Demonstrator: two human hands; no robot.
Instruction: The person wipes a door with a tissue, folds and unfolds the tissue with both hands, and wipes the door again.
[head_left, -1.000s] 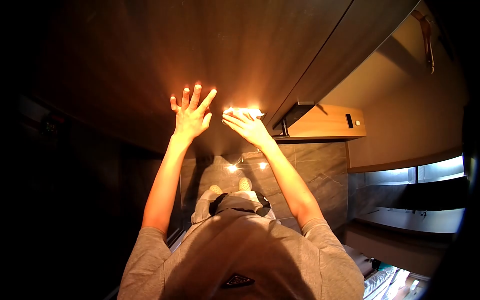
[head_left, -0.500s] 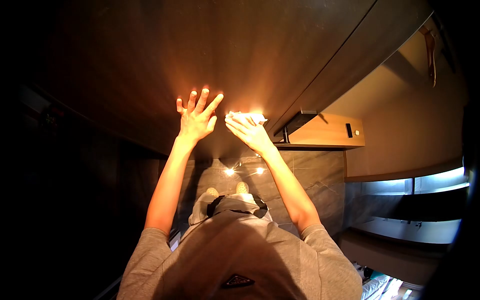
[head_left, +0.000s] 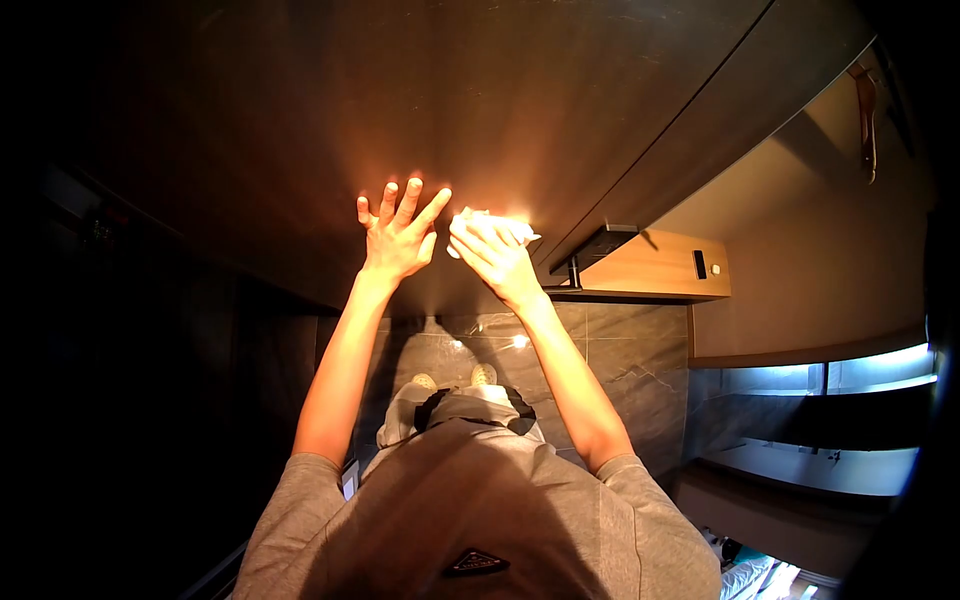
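Against a dark door (head_left: 560,110), my left hand (head_left: 398,240) lies with its fingers spread, fingertips on the surface, holding nothing. Just to its right, my right hand (head_left: 492,252) presses a crumpled white cloth (head_left: 517,230) to the same door. Its fingers lie over the cloth, and bright light washes out part of the fabric. A dark door handle (head_left: 607,240) sticks out to the right of that hand.
Right of the door is a wooden ledge (head_left: 640,268) with a dark phone-like object (head_left: 699,264) and a small white item (head_left: 715,270). A wooden hanger (head_left: 866,115) hangs at upper right. Below are a tiled floor (head_left: 630,350) and my shoes (head_left: 484,374).
My right hand has shifted slightly left with the cloth, and more cloth shows around the fingers. My left hand stays spread on the door, nearly unmoved.
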